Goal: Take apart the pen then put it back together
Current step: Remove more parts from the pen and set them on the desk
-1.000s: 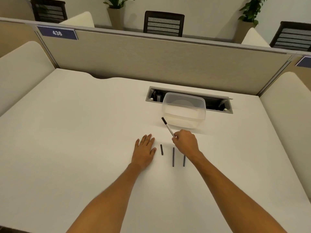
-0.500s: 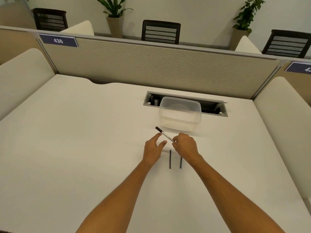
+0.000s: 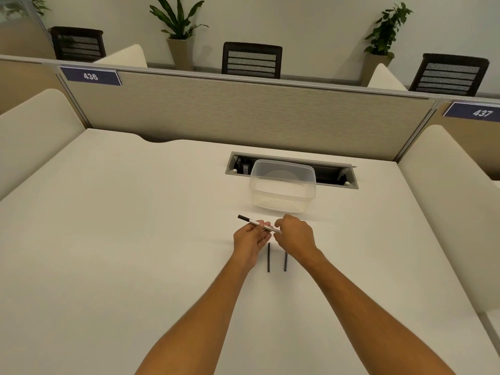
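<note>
A white pen barrel (image 3: 254, 222) with a black end sticks out up and to the left, held a little above the white desk (image 3: 135, 239). My right hand (image 3: 295, 235) pinches its near end. My left hand (image 3: 250, 239) has its thumb and fingers around the barrel's middle. Two thin black pen parts lie side by side on the desk just below the hands: the left black part (image 3: 268, 257) and the right black part (image 3: 285, 261). A third short black piece seen earlier is hidden behind my left hand.
A clear plastic container (image 3: 282, 190) stands just behind the hands, in front of an open cable slot (image 3: 338, 175). A fabric partition (image 3: 243, 115) closes the desk's far side, and cream side panels flank the desk left and right.
My left hand rose off the desk and closed its fingers around the pen barrel that my right hand holds. The barrel tilted flatter and to the left. The camera tilted up slightly.
</note>
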